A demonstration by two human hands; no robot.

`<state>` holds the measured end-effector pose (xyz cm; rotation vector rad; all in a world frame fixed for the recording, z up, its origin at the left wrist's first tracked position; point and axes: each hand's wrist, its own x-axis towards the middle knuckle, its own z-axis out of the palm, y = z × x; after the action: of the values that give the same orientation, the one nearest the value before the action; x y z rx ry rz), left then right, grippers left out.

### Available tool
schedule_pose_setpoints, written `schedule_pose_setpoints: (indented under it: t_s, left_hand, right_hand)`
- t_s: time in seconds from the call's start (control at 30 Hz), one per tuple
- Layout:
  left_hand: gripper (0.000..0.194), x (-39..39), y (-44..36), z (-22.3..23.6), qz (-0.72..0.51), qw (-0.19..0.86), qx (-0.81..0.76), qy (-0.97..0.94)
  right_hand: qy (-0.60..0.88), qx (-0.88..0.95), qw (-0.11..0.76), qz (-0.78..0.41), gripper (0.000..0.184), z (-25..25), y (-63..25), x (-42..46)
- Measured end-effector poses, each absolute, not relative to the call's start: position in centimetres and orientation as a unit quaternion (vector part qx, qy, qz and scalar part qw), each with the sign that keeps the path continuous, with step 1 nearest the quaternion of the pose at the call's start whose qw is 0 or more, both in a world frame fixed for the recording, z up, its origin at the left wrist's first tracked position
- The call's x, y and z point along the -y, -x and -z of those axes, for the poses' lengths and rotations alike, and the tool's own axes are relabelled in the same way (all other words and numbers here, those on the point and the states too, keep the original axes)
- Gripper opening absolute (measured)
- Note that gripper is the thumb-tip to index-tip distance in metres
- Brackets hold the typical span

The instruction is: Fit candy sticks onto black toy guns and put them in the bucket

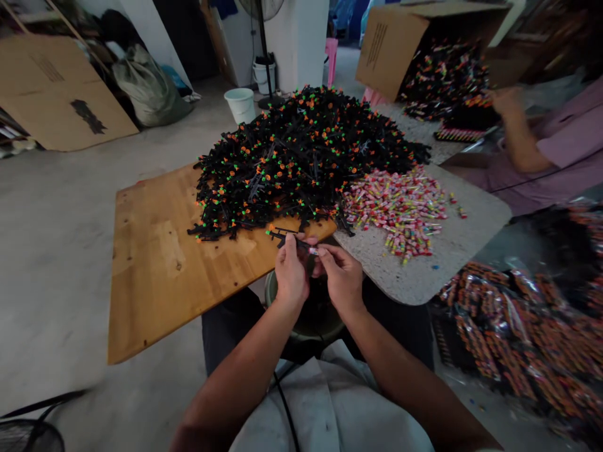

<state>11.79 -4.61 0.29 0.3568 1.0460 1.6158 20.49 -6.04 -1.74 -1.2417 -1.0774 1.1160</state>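
Between finger and thumb, my left hand (291,270) grips a black toy gun (279,237) with an orange and green tip pointing left. Close beside it, my right hand (343,276) pinches a small pink and white candy tube (313,251) at the toy gun's rear end. Whether the tube is inside the gun or only against it, I cannot tell. Beyond my hands rises a big heap of black toy guns (301,144) with orange and green tips. To its right lies a pile of small colourful candy tubes (400,204).
The heap sits on a wooden board (160,251) and a speckled tabletop (466,232). A bucket (271,289) stands below my hands. At right sit a co-worker's arm (522,138), a tipped cardboard box (391,47) of toys and bagged goods (509,326). A white bucket (240,105) stands behind.
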Motion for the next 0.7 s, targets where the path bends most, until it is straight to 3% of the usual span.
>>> schedule_pose_setpoints:
  t_s: [0.2, 0.37, 0.47, 0.6, 0.7]
  left_hand:
    - [0.060, 6.9, -8.9, 2.3, -0.538, 0.620, -0.504, -0.268]
    - [0.057, 9.0, -4.1, 2.7, -0.336, 0.499, -0.650, -0.465]
    - [0.052, 7.7, -2.9, 2.0, -0.310, 0.400, -0.673, -0.539]
    - [0.013, 2.8, -5.3, 1.3, -0.387, 0.302, -0.641, -0.590]
    - [0.008, -1.7, -9.1, 1.7, -0.333, 0.291, -0.638, -0.631]
  right_hand:
    - [0.529, 0.480, 0.533, -0.454, 0.033, 1.6, -23.1, 5.0]
    - [0.537, 0.594, 0.323, -0.505, 0.026, 4.8, -27.6, 4.7]
    - [0.530, 0.638, 0.239, -0.506, 0.034, 5.9, -30.0, 4.3]
    - [0.688, 0.645, 0.225, -0.244, 0.035, 4.4, -34.0, 1.5]
    - [0.790, 0.598, 0.105, -0.081, 0.036, 2.5, -37.1, -0.9]
